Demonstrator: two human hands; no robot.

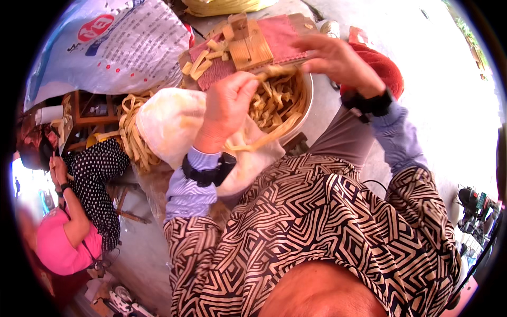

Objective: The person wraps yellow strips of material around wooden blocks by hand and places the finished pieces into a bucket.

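My left hand (pixel 229 107) is closed on one end of a yellowish plant-like strip (pixel 273 72) above a white bucket (pixel 310 99). At the upper right my right hand (pixel 336 59), somewhat blurred, has its fingers apart near the strip's other end; I cannot tell whether it touches it. Curled yellowish strips (pixel 273 103) fill the bucket. A stained white cloth (pixel 174 115) lies to the left of the bucket, across my lap. Beyond the bucket, a wooden block tool (pixel 251 49) rests on a red cloth (pixel 279 33), beside short cut pieces (pixel 202 65).
A bundle of long strips (pixel 134 134) hangs at the left edge of the white cloth. A large printed plastic sack (pixel 130 51) is at the upper left. Another person in a pink top (pixel 67 241) sits at the left. A red cushion-like thing (pixel 376 67) lies beyond my right wrist.
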